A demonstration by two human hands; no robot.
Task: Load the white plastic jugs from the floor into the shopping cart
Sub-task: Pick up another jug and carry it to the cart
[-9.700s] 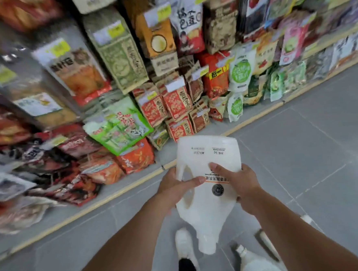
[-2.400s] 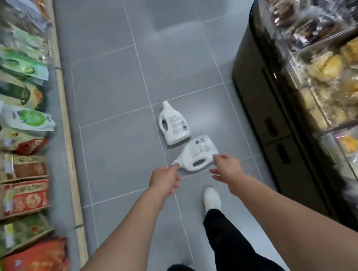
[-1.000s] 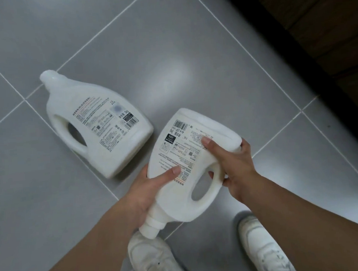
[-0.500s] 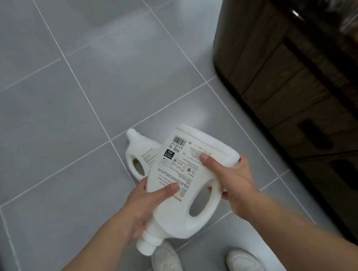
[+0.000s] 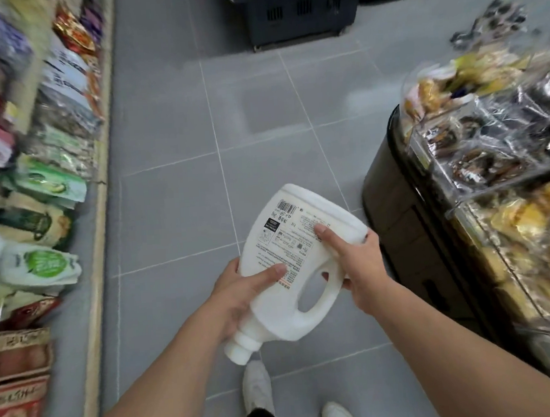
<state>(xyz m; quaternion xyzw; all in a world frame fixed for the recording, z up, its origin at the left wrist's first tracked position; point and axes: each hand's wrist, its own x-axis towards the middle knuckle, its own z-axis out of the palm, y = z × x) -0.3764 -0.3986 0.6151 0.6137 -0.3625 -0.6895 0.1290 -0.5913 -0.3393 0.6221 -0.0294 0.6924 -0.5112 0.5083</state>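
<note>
I hold one white plastic jug (image 5: 296, 272) in front of me, above the grey tiled floor. It is tilted with its capped neck pointing down towards me and its printed label facing up. My left hand (image 5: 240, 292) grips the jug's lower left side near the neck, thumb across the label. My right hand (image 5: 357, 264) grips the right side by the handle, fingers lying on the label. No other jug shows on the floor in this view. A dark basket-like cart (image 5: 299, 9) stands at the far end of the aisle.
Shelves of packaged snacks (image 5: 39, 205) line the left side behind a low kerb. A dark display stand (image 5: 408, 225) with wrapped baked goods (image 5: 507, 198) fills the right. Grey floor tiles (image 5: 178, 143) run between them. My white shoes (image 5: 256, 385) are below the jug.
My view has lifted from the floor to the aisle, with the jug raised in both hands. The second jug on the floor has dropped out of sight. The grip is unchanged.
</note>
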